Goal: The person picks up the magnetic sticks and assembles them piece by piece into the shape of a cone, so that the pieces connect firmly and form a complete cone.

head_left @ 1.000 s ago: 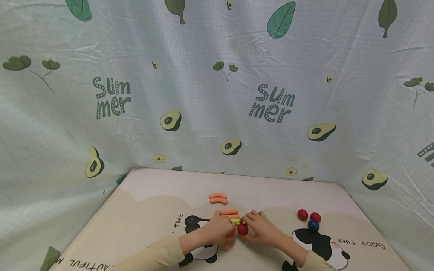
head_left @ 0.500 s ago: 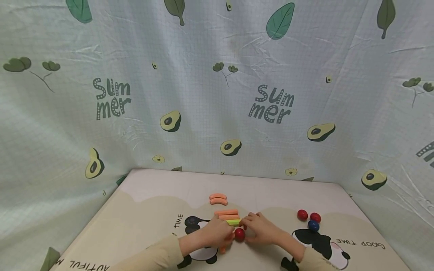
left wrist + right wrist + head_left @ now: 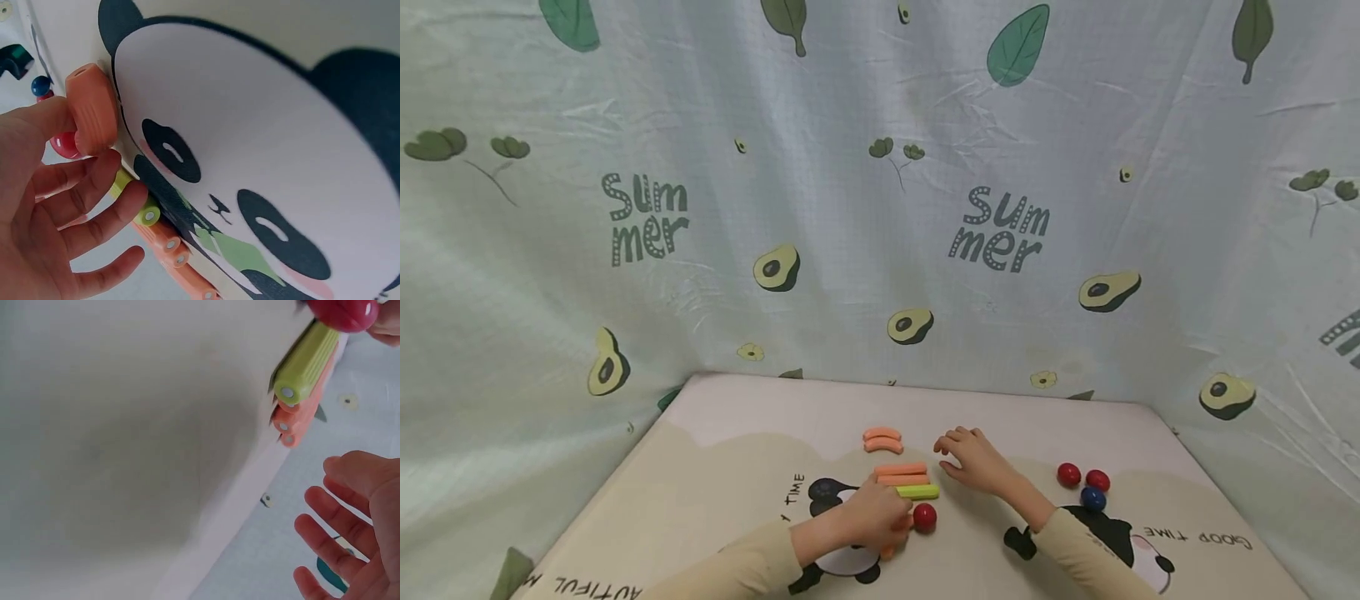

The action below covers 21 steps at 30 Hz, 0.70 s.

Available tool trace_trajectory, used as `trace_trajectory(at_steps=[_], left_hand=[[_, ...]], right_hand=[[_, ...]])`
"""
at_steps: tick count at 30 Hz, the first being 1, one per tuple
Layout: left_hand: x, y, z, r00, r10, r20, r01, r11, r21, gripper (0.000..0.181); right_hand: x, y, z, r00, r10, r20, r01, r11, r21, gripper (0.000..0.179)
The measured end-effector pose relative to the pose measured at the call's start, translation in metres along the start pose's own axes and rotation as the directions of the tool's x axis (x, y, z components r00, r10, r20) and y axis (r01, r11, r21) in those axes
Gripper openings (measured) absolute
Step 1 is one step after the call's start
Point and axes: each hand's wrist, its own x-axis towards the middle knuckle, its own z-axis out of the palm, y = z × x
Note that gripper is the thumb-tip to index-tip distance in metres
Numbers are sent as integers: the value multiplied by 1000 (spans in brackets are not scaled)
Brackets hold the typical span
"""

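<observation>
My left hand (image 3: 874, 512) pinches a short orange magnetic piece (image 3: 94, 109) between thumb and fingers, low over the panda print. Beside those fingers a red ball (image 3: 925, 518) sits close to the orange piece; whether they touch is hard to tell. Just beyond lies a yellow-green magnetic stick (image 3: 919, 492), and behind it two straight orange sticks (image 3: 901, 470) lie side by side. Another orange bit (image 3: 889, 551) shows under my left hand, mostly hidden. My right hand (image 3: 976, 460) holds nothing, its fingers loosely bent above the table to the right of the sticks.
Two curved orange sticks (image 3: 882, 440) lie farther back. On the right, two red balls and a blue ball (image 3: 1093, 499) sit together. The printed table mat (image 3: 737, 467) ends at a hanging cloth (image 3: 850, 208) behind and at the sides.
My right hand has left the red ball and stick and moved away toward the back. The ball has shifted slightly left, and more of the yellow-green stick shows. My left hand has barely moved.
</observation>
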Motion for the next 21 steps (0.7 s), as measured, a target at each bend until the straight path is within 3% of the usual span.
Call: trace_trajectory(at_steps=[3,8,14,21], left_hand=[[3,0,-1,999,19,-34,-19,1000,2,26],[6,2,-4,994,58,-97,-49,995,84,32],[7,5,-3,994,72,-78,-67,996,67,29],[7,4,0,990,90,-105,-82,993,79,22]], right_hand=[[9,2,6,1000,1,-4,-1,1000,-27,12],[28,1,15,999,-28,20,29,996,-80,15],[42,-3,29,992,-110,61,116,985,-124,24],[52,-8,37,978,-207,9,202,943,-263,30]])
